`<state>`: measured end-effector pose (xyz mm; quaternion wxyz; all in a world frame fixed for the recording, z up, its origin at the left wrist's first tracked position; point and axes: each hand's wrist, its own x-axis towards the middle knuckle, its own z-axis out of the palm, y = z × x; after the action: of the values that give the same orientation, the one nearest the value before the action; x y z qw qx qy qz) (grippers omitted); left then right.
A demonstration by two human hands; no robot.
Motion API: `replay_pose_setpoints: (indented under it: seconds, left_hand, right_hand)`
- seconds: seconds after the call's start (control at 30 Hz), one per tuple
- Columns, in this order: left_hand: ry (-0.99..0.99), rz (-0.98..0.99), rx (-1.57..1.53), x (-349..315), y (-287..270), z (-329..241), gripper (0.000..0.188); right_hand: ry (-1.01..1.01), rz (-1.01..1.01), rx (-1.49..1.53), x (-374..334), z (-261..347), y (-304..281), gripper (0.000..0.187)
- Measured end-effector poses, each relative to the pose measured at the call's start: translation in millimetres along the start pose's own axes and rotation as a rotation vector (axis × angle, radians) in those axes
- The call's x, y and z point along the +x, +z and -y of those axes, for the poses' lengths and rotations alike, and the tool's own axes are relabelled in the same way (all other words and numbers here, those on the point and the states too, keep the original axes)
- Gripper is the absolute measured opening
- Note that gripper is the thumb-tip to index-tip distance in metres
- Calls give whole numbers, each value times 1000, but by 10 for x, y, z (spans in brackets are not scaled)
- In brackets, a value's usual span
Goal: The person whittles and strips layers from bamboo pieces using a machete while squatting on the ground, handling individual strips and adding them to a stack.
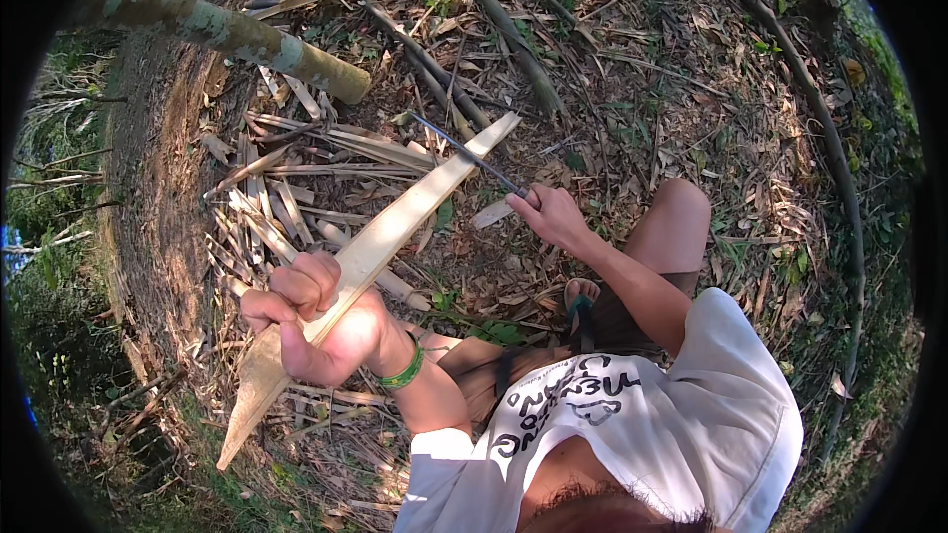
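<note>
My left hand (pixel 331 321), with a green band at its wrist, is wrapped round a long, pale, tapered wooden stave (pixel 395 229). The stave slants from a rough, pointed near end at lower left to a narrow far end near the middle. My right hand (pixel 553 217) is closed on the handle of a thin-bladed knife (pixel 456 146). Its dark blade lies crosswise over the far part of the stave, seen almost edge-on. Whether the edge bites into the wood cannot be made out.
Split wood strips (pixel 276 207) are heaped on the ground left of the stave. A thick, lichen-spotted trunk (pixel 326 71) juts in from the upper left. Poles (pixel 509 30) and dry leaves lie beyond. My bent knee (pixel 683 202) is right of my right hand; my sandalled foot (pixel 583 298) is below.
</note>
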<state>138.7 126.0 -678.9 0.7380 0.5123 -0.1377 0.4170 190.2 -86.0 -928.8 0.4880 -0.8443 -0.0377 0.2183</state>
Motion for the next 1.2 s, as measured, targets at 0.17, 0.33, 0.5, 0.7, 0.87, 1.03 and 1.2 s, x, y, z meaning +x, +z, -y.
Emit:
replay_pose_setpoints:
  seconds: [0.17,0.33,0.5,0.7,0.87,1.03,1.2]
  left_hand:
    - [-21,-62,-11,98,196,153,25]
    - [-5,-39,20,98,147,102,24]
    - [18,-38,13,45,292,143,24]
    - [21,-47,30,87,274,196,60]
    - [34,-93,-106,203,191,196,80]
    - [31,-162,-68,323,200,299,86]
    - [18,-299,22,585,345,396,83]
  right_hand:
    - [29,-44,3,317,-217,-94,57]
    - [288,-103,720,749,-34,91,41]
    - [266,-199,663,1210,35,277,37]
    - [274,-300,392,1244,80,190,39]
    - [253,-368,834,1243,254,-413,17]
    - [72,-582,1134,1197,506,-1209,23]
    - [-254,-802,1235,1028,973,-1991,27]
